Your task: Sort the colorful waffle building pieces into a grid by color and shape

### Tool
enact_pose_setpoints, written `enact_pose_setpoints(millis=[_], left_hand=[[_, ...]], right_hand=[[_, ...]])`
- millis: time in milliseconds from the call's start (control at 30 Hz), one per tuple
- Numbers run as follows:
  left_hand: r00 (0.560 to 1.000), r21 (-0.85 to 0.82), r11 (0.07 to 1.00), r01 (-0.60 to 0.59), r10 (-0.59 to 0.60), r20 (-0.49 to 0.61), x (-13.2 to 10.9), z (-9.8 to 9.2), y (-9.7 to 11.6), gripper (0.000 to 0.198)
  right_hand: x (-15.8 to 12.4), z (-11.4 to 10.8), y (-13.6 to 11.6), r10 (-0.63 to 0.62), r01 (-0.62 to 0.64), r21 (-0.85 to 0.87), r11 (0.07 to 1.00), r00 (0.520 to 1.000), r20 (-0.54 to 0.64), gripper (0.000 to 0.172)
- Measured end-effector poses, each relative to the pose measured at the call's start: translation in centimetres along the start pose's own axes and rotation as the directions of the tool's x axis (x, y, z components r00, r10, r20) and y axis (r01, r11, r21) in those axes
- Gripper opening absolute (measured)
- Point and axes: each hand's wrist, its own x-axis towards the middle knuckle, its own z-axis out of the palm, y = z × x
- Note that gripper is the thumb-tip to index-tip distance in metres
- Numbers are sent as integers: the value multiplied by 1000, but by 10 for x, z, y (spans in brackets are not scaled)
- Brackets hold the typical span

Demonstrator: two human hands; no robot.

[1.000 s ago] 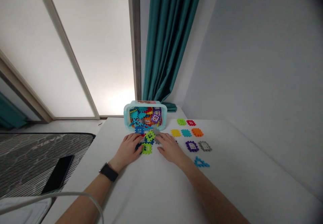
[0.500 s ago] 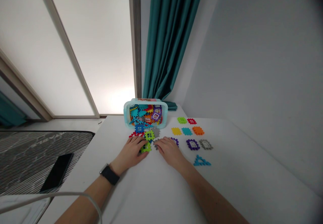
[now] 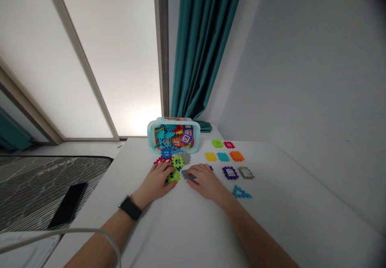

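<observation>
The left hand (image 3: 155, 181) is lying over the nearer lime tile (image 3: 173, 176) on the counter (image 3: 181, 227), apparently steadying it, its grip impossible to tell; the right hand (image 3: 206, 180) is pinching a grey tile (image 3: 185, 175) just beside, probably for control; a tub (image 3: 197, 137) is containing other pieces (image 3: 171, 134).

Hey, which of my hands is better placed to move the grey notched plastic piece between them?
Probably your right hand: it appears to touch that grey notched plastic piece, while your left hand partly covers a lime-green square plastic window piece farther left.
</observation>
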Motion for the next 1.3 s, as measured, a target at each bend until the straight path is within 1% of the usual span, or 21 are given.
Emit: enact_pose_setpoints(millis=[67,167,233,300,367,467,533,567,633,700,733,767,833,867,900,933,967,1033,1100,1200,1300], left_hand=[[1000,-8,1000,4,-4,-3,0,0,1,36],[1000,-31,1000,-3,3,-19,1,-2,4,36],[999,-52,999,-17,14,-53,1,-3,6,39],[995,-75,996,-39,31,-100,2,-6,7,44],[986,-92,994,-58,43,-158,2,-8,10,51],[972,-98,992,-73,49,-232,1,-10,13,52],[959,-93,992,-89,60,-277,0,-10,15,48],[951,-90,990,-105,73,-301,0,-10,16,46],[934,-90,986,-138,100,-342,0,-11,17,44],[924,-100,983,-154,107,-367,1,-12,17,43],[922,-109,983,-150,99,-375,1,-13,17,43],[921,-123,982,-141,84,-381,1,-14,16,44],[922,-160,979,-123,53,-383,2,-16,14,45],[924,-181,976,-118,41,-380,1,-17,13,46],[926,-201,973,-116,33,-377,1,-18,11,46],[927,-218,969,-116,26,-375,1,-18,10,46],[926,-230,966,-116,22,-376,0,-18,9,46],[923,-245,962,-117,14,-385,-1,-18,8,46],[920,-255,960,-117,8,-393,-2,-17,8,46],[920,-265,956,-126,12,-392,-2,-16,7,46],[923,-273,953,-129,15,-385,-2,-15,7,46]], right_hand=[[1,0,-3,6,-6,17,1000,1000,-2,13],[2,1,-5,20,-19,68,998,1000,-11,17],[4,3,-5,30,-23,168,985,999,-43,16],[5,6,-7,91,-60,328,943,993,-81,17],[7,8,-11,195,-123,531,838,977,-81,20],[9,10,-20,277,-164,812,561,961,3,25],[9,10,-26,284,-162,902,399,958,46,32],[8,10,-28,287,-161,923,350,956,58,34],[8,10,-31,291,-154,939,307,955,61,35],[7,11,-31,311,-134,936,324,950,28,32],[7,11,-30,337,-110,923,368,941,-22,30],[6,10,-28,362,-80,894,441,927,-96,31],[4,8,-22,357,-12,766,643,890,-286,37],[2,6,-19,304,23,667,745,878,-370,37],[1,3,-17,230,62,566,822,873,-430,36],[0,1,-15,150,107,476,873,870,-470,37],[-1,-1,-14,70,153,399,904,868,-492,39],[-2,-5,-13,-60,231,289,929,865,-498,44],[-2,-6,-13,-134,273,229,934,866,-482,48],[-1,-4,-15,-168,291,195,937,861,-480,46],[-1,-2,-15,-160,289,183,940,844,-513,41]])
